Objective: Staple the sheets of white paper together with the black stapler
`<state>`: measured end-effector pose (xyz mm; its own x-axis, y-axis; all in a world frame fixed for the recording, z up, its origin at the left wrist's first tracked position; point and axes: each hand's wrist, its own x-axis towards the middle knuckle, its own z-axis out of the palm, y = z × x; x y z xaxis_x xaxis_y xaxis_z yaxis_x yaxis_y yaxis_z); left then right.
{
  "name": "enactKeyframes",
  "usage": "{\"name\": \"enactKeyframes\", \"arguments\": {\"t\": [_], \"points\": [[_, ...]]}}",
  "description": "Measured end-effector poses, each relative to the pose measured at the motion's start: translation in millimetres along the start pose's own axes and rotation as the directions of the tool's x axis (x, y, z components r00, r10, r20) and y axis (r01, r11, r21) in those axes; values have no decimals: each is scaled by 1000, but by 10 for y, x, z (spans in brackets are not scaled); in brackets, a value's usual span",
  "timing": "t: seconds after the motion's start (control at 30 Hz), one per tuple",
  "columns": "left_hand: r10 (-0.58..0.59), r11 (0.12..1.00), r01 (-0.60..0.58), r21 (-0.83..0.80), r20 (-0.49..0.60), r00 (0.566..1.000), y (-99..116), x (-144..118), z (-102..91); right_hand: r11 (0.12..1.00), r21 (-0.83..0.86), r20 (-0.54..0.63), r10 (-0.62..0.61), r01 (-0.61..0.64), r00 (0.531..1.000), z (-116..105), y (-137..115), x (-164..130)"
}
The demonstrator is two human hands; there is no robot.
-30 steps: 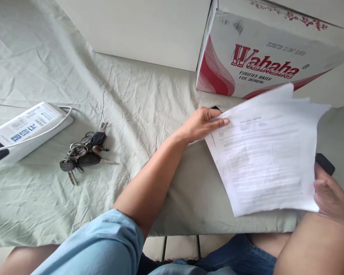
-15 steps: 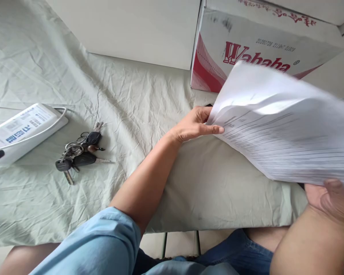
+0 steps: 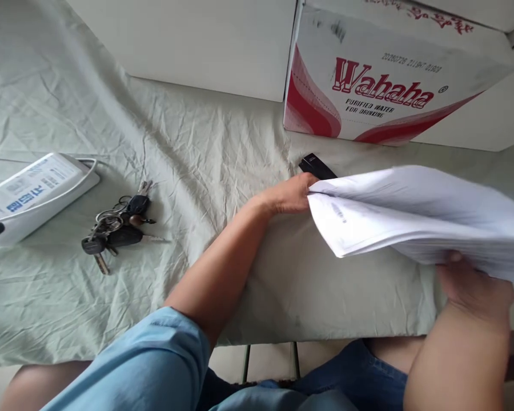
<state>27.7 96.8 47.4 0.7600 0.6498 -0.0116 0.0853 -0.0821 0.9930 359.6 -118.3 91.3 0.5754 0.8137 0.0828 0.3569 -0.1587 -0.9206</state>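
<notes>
1. The left hand is gripping the near-left corner of the papers, fingers closed on the edge; the fingertips are hiding behind the sheets
2. The right hand is holding the papers from below at the right, thumb on top and fingers curled under, so it is closed on the stack
3. The papers are hanging above the cloth, just in front of the box, fanned and blurred, not lying flat
4. A black object is lying on the cloth just behind the left hand; what it is I cannot tell
5. Keys and a white device are lying well apart to the left
6. By my judgement the step in hand is gathering the loose sheets into one stack
7. The next move is probably calling for squaring the edges, both hands keeping hold so no sheet slips out
</notes>
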Motion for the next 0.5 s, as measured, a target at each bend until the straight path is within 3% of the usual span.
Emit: {"name": "enactKeyframes", "arguments": {"t": [0.17,0.27,0.4,0.5], "points": [[-96,991,92,-93,-38,995,22,-39,-20,969,73,20,237,-238,971,-13,22,-77],[-131,980,135,-149,36,991,64,-67,-35,935,7,68,354,-356,933,-126,87,7],[-182,983,186,-11,163,970,79,-65,-55,921,-9,16,390,-390,921,-298,174,171],[-188,982,179,60,310,932,80,-55,-62,936,-47,98,352,-349,931,-331,185,199]]}}
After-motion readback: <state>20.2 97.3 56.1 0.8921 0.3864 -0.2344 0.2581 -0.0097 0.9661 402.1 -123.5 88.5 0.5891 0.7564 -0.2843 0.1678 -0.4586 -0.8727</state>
